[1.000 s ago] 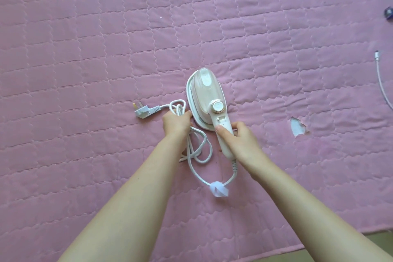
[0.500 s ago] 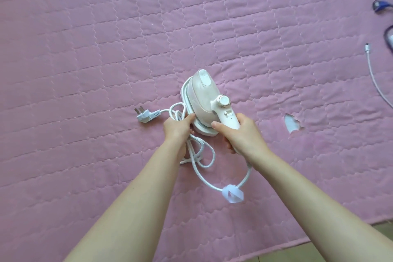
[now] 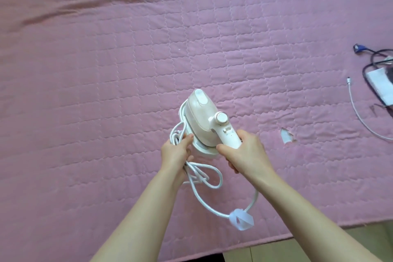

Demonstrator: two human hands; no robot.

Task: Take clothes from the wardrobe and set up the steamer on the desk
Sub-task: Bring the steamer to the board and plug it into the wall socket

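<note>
Steamer [image 3: 202, 116] btwn hands: right hand [image 3: 244, 155] grips handle, left hand [image 3: 175, 151] grips bundled cord [image 3: 204, 178].

No legible text, label, brand, number or sign anywhere in head view. Checked white and pale-pink plastic handheld steamer [image 3: 204, 119]: round knurled dial and small switch marks on handle, no characters resolvable. Checked translucent white strap tag on braided white cord [image 3: 241, 219]: blank as seen. Checked white flat rectangular object at right edge [image 3: 380, 83]: surface blurred, nothing readable. Checked pink quilted fabric cover [image 3: 106, 70]: stitching pattern only, no print.
</note>
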